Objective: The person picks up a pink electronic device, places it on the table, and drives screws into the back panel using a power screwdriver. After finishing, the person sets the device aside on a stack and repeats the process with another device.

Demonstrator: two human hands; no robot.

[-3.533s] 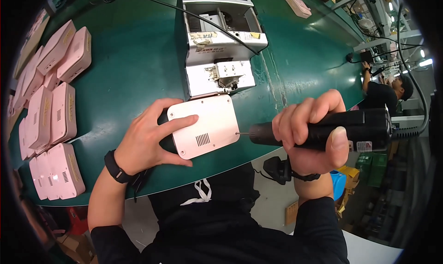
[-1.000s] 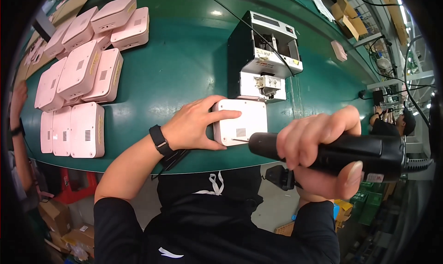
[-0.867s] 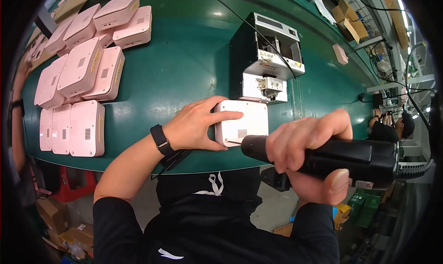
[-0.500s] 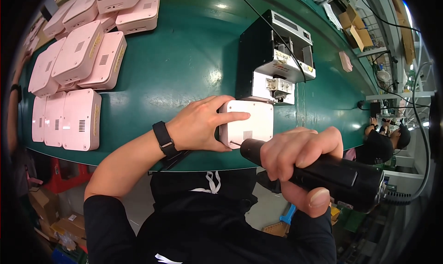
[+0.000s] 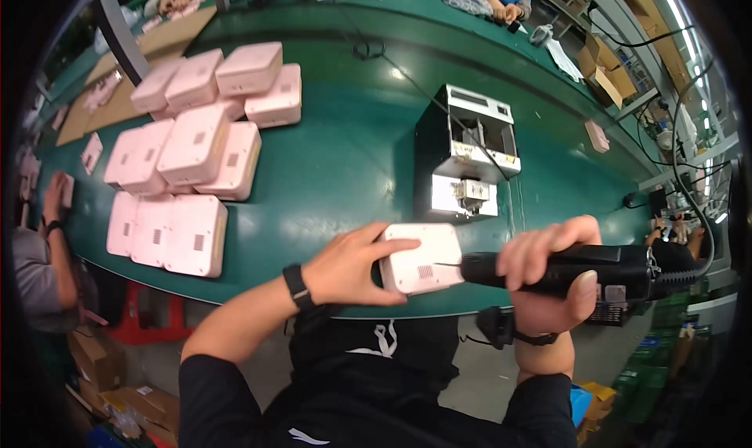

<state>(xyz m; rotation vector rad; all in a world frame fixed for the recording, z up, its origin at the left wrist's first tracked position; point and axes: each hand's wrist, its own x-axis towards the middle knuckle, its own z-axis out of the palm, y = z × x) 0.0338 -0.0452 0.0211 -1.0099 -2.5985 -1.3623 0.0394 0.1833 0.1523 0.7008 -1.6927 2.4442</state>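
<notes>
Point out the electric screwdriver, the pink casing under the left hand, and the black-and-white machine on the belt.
electric screwdriver [image 5: 603, 269], head view, black barrel.
pink casing [image 5: 427, 260], head view, top face beside the grille.
black-and-white machine [image 5: 470, 146], head view, open top.

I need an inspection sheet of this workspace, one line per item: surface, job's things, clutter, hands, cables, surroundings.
Surface: green bench, curved edge.
Job's things: white casing flat at the near edge; black electric screwdriver, tip on the casing.
Clutter: pink casings stacked at left; grey feeder machine behind.
Hands: left hand presses the casing; right hand grips the screwdriver.
Cables: black cable across the bench.
Surroundings: cardboard boxes; another person at left.
</notes>
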